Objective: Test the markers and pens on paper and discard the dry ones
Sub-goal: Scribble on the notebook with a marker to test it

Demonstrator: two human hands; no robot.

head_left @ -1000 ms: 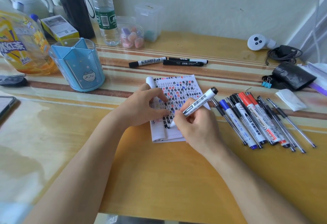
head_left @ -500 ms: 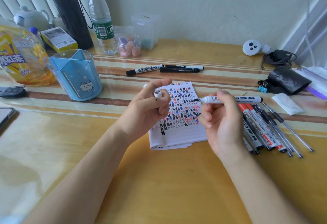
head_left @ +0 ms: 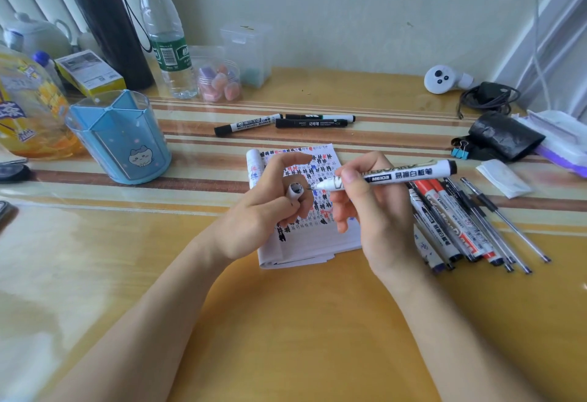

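Observation:
My right hand grips a white whiteboard marker held level above the table, tip pointing left. My left hand holds the marker's cap, its open mouth facing the tip a short gap away. Under both hands lies a folded paper covered with black, red and blue test marks. Several markers and pens lie in a row to the right of the paper. Three black-and-white markers lie beyond the paper.
A blue pen holder stands at the left, with a yellow drink jug, a water bottle and a black flask behind it. A black pouch, a binder clip and a folded tissue sit at the right.
My right hand lifted the marker off the paper and turned it level. My left hand raised the cap, and the tip and cap have come close together.

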